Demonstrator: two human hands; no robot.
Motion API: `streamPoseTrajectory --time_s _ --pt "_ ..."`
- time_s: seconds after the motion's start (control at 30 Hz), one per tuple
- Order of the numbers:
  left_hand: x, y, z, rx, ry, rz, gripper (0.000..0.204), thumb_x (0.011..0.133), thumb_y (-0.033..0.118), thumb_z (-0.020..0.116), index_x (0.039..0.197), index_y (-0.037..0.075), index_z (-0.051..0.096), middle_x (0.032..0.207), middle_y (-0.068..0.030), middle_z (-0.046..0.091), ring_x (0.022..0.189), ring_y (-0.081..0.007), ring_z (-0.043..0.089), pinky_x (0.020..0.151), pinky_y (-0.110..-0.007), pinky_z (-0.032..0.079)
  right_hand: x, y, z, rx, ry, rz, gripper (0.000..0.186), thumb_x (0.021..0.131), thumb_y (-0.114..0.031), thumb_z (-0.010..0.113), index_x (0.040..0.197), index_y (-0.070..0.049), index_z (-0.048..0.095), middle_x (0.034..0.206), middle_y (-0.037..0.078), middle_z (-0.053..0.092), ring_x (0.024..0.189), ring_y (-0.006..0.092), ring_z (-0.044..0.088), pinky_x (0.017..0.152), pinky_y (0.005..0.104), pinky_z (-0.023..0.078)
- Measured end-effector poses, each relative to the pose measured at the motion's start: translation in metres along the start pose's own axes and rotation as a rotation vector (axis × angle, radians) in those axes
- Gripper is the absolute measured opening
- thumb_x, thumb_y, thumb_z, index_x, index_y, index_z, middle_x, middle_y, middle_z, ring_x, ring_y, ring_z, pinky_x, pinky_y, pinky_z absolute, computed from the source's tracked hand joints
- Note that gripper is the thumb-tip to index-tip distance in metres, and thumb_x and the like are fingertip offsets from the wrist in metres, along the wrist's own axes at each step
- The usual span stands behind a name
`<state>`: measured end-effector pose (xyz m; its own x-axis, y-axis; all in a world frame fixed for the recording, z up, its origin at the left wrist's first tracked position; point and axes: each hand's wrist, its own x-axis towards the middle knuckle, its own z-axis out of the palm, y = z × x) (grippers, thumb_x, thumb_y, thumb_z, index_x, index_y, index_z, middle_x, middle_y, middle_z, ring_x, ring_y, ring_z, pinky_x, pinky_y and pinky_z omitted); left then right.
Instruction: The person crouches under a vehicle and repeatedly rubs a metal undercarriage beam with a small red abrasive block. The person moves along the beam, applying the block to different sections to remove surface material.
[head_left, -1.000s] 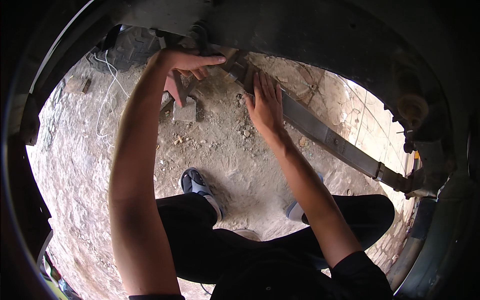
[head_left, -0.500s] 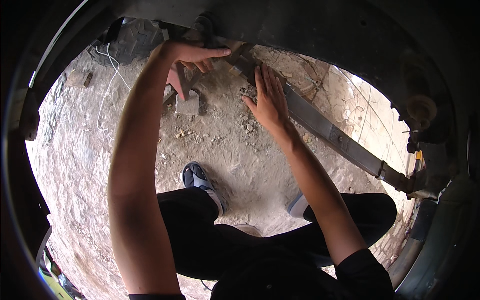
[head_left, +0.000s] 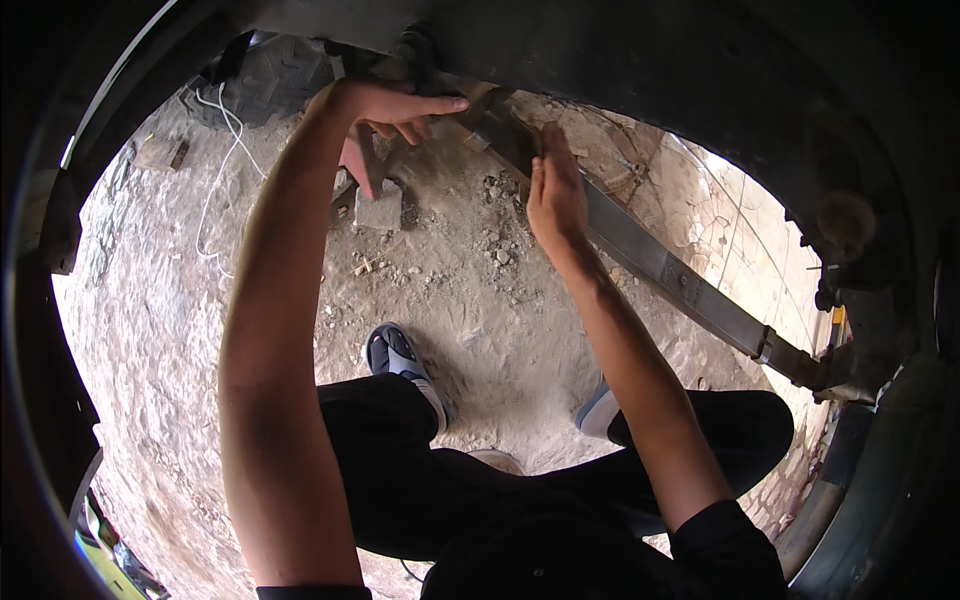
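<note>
A dark, long leaf spring (head_left: 690, 290) runs from the upper middle down to the right under the vehicle body (head_left: 620, 60). My left hand (head_left: 395, 108) is at the upper middle, below the body's edge. One of its digits points right, towards the spring's upper end, and the other fingers hang loosely. Nothing shows in its grasp. Turned on edge, my right hand (head_left: 558, 195) stands at the left side of the leaf spring with its fingers straight and empty; whether it touches the metal I cannot tell.
A red angular metal piece (head_left: 357, 162) stands beside a grey block (head_left: 378, 208) below my left hand. Behind is a tyre (head_left: 275, 85), with a white cable (head_left: 207, 210) on the rough ground. Another block (head_left: 160, 154) lies far left. My sandalled foot (head_left: 400, 360) rests below.
My right hand has turned from flat, fingers spread over the spring, to edge-on, and shifted slightly right. My left hand has barely moved.
</note>
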<state>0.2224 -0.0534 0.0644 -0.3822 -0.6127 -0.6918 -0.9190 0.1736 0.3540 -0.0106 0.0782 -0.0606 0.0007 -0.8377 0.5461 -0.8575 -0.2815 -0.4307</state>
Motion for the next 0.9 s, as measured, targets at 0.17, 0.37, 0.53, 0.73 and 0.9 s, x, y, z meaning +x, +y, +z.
streamPoseTrajectory --time_s 0.17,0.37,0.53,0.73,0.9 --pt "-0.001 0.004 -0.002 0.004 -0.023 0.004 0.117 0.065 0.099 0.035 0.142 0.012 0.053 0.147 -0.0073 0.051 0.143 -0.0328 0.034 0.116 -0.061 0.024 -0.013 -0.002 0.008 -0.162 -0.125 -0.028 0.048 0.101 -0.016 0.046 0.145 0.0 0.039 0.15 0.021 0.04 0.141 0.034 0.038 0.115 0.0506 0.033" --pt "-0.002 0.002 0.002 -0.031 -0.003 -0.01 0.115 0.067 0.097 0.038 0.141 0.01 0.053 0.147 -0.0079 0.05 0.144 -0.0309 0.033 0.116 -0.06 0.024 0.003 -0.003 0.011 -0.052 -0.022 0.067 0.05 0.101 -0.016 0.046 0.146 0.002 0.036 0.151 0.022 0.039 0.142 0.0346 0.036 0.116 0.0503 0.031" --pt "0.001 -0.001 0.003 -0.055 -0.003 0.023 0.116 0.068 0.097 0.037 0.142 0.009 0.051 0.146 -0.0115 0.05 0.143 -0.0326 0.034 0.115 -0.061 0.026 -0.001 -0.015 0.015 -0.172 0.022 -0.05 0.059 0.099 -0.023 0.052 0.149 0.002 0.031 0.152 0.023 0.035 0.143 0.0357 0.034 0.115 0.0513 0.031" --pt "-0.003 -0.001 0.001 -0.014 -0.002 0.043 0.119 0.067 0.098 0.036 0.143 0.006 0.049 0.145 -0.0134 0.051 0.141 -0.0369 0.038 0.114 -0.061 0.027 -0.002 -0.005 0.011 -0.232 -0.159 -0.056 0.078 0.093 -0.036 0.065 0.149 0.003 0.028 0.152 0.024 0.033 0.143 0.0367 0.03 0.116 0.053 0.028" --pt "-0.009 0.006 0.003 -0.036 0.021 0.061 0.12 0.066 0.098 0.037 0.142 0.006 0.051 0.145 -0.0134 0.051 0.14 -0.0356 0.039 0.114 -0.061 0.027 -0.009 -0.02 0.019 -0.294 -0.095 -0.038 0.083 0.09 -0.041 0.067 0.147 0.007 0.029 0.152 0.027 0.032 0.144 0.0383 0.029 0.117 0.0553 0.024"
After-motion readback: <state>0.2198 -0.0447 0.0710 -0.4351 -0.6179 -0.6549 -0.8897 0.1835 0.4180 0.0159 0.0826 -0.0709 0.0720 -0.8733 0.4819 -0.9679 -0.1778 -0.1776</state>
